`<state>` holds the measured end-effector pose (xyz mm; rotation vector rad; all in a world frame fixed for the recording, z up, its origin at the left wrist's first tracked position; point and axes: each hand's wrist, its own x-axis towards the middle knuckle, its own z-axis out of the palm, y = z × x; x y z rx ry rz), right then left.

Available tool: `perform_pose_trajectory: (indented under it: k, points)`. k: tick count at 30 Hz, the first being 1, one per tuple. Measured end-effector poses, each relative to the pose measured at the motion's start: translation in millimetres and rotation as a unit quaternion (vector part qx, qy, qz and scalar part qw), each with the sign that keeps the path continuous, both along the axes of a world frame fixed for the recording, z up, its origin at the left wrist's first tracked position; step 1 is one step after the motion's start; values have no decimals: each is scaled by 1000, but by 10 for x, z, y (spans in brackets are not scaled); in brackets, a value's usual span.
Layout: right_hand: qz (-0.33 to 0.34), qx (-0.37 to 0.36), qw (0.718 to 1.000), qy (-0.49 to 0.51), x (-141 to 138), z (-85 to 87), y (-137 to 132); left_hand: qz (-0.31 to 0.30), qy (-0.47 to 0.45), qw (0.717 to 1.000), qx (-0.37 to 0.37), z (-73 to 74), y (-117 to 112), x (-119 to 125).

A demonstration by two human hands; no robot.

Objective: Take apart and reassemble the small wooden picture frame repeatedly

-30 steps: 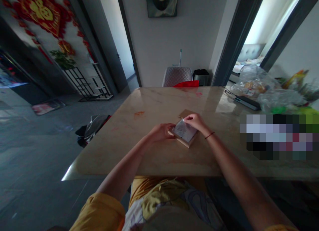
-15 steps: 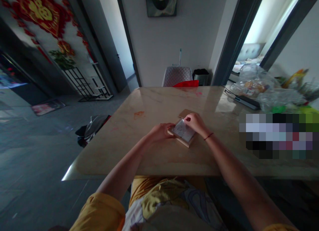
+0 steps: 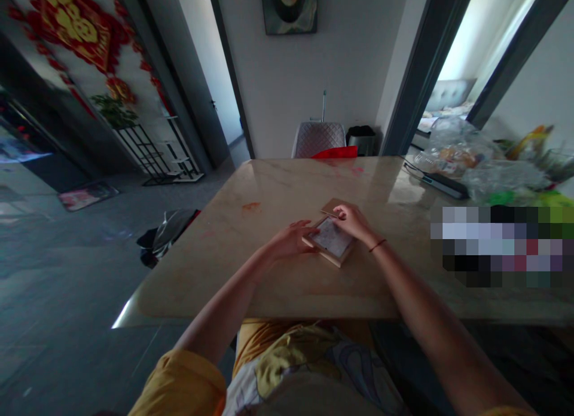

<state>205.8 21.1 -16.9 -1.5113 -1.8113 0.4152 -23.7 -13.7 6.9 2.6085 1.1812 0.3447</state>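
A small shallow wooden frame (image 3: 332, 260) lies at an angle on the table, with a greyish, see-through-looking sheet (image 3: 332, 239) flat in it. My left hand (image 3: 292, 239) is at the frame's left corner, thumb along the near edge and a fingertip over the sheet, holding the corner between them. At the far right edge is my right hand (image 3: 354, 222), its fingers curled together over the sheet's far corner; what sits between the fingertips is too small to tell. Just beyond the frame lies a thin brown board (image 3: 334, 204), partly covered by my right hand.
The marble-patterned table (image 3: 201, 278) has its near edge against my lap. To the right are a dark elongated device (image 3: 448, 186) with a cord, plastic bags (image 3: 502, 177) and a blurred-out patch. A quilted chair (image 3: 319, 140) with red cloth (image 3: 336, 152) stands at the far side.
The sheet's far corner, raised at my right fingertips before, now lies lower in the frame. My left fingers have spread and shifted onto the frame's corner. My right fingers have curled slightly.
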Motion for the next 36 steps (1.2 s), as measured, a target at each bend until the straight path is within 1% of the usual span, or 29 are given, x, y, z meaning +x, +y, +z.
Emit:
perform_pose_trajectory:
  k: [3, 6, 9, 11, 13, 17, 20, 24, 25, 27, 29, 30, 32, 36]
  points:
    - [3, -22, 998, 65, 18, -60, 62, 4, 1, 1000, -13, 28, -55, 14]
    - [28, -11, 995, 97, 16, -83, 89, 16, -1, 1000, -10, 52, -123, 59]
    - [47, -16, 992, 115, 6, -111, 101, 6, 7, 1000, 18, 54, -174, 115]
    - [42, -36, 990, 132, 9, -136, 115, -6, 14, 999, 33, 44, -192, 148]
    - [35, -48, 988, 143, 22, -158, 134, -20, 17, 999, 31, 27, -193, 175]
    - [24, -52, 988, 140, 48, -175, 171, -37, 20, 999, 3, -13, -137, 184]
    - [21, -62, 988, 140, 33, -154, 198, -45, 9, 999, -5, -31, -57, 134]
    - [42, -57, 984, 166, 15, -93, 220, -26, -8, 999, -24, -39, 36, 41]
    - [37, -48, 984, 170, 27, -78, 218, -17, -10, 999, -27, -43, 52, 24]
    - [-1, -18, 988, 154, 78, -58, 204, 0, -15, 1000, -25, -57, 73, 9]
    - [-52, 14, 992, 110, 153, -56, 187, 18, -11, 1000, -20, -74, 83, 12]
    - [-66, 18, 994, 87, 191, -63, 182, 26, -5, 1000, -18, -83, 83, 19]
    - [-69, 11, 996, 62, 256, -92, 185, 36, 12, 999, -12, -96, 76, 34]
    - [-27, -28, 998, 49, 318, -165, 243, 38, 27, 999, 4, -108, 52, 52]
